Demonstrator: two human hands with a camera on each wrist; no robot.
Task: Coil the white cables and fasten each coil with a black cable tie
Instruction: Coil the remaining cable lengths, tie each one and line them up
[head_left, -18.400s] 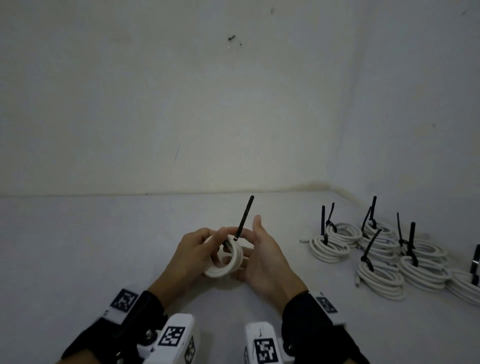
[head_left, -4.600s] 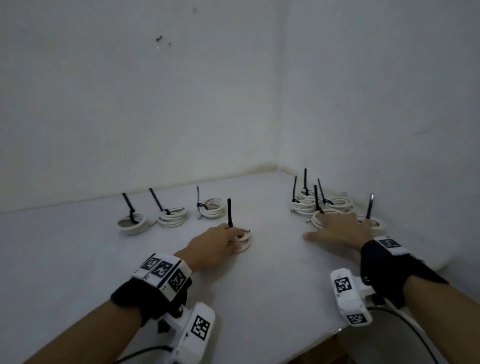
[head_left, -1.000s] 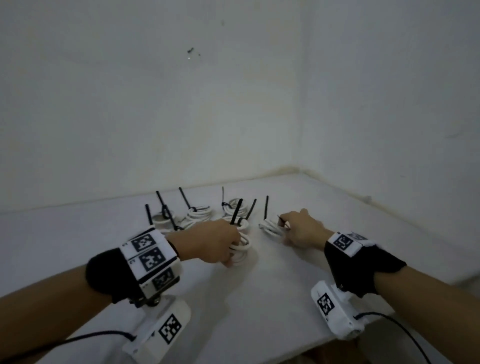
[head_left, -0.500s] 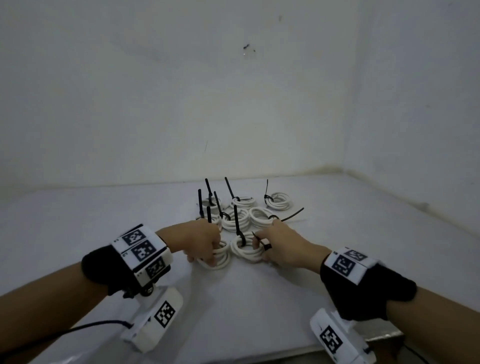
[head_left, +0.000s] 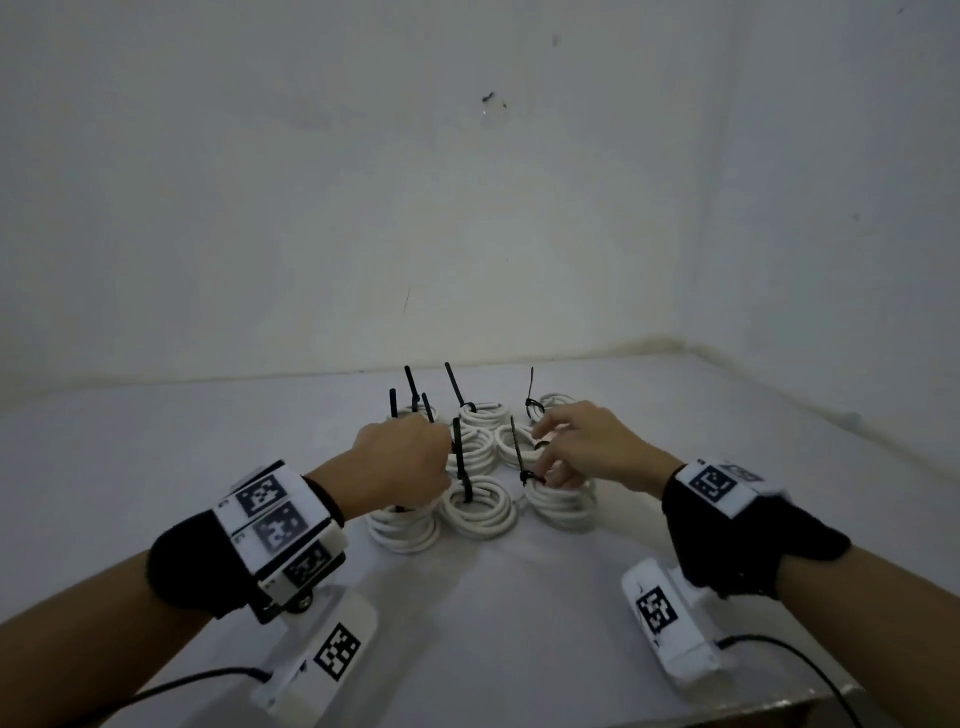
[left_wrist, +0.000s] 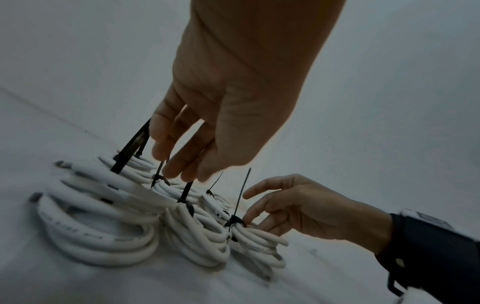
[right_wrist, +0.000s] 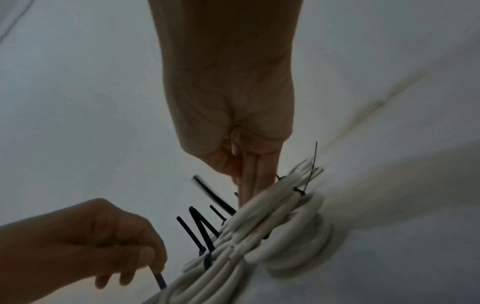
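Observation:
Several white cable coils, each bound with a black cable tie, lie bunched together mid-table. My left hand (head_left: 415, 467) hovers over the front-left coil (head_left: 402, 527); its curled fingers pinch that coil's black tie tail (right_wrist: 159, 280). My right hand (head_left: 550, 460) is over the front-right coil (head_left: 563, 506), fingers nearly straight, with fingertips (left_wrist: 249, 218) touching the coil beside its tie head (left_wrist: 235, 221). Between them lies the front-middle coil (head_left: 478, 509), its tie (head_left: 460, 452) standing upright. More tied coils (head_left: 480, 415) sit behind, partly hidden by my hands.
The white table (head_left: 519, 623) meets a wall at the back and another on the right; its front edge (head_left: 727, 712) runs at the lower right. Wrist camera units and a black lead (head_left: 779, 654) hang below both forearms.
The scattered coils have been drawn into one cluster. Since half a second ago my right fingers have straightened off the front-right coil; my left hand stays on the front-left coil.

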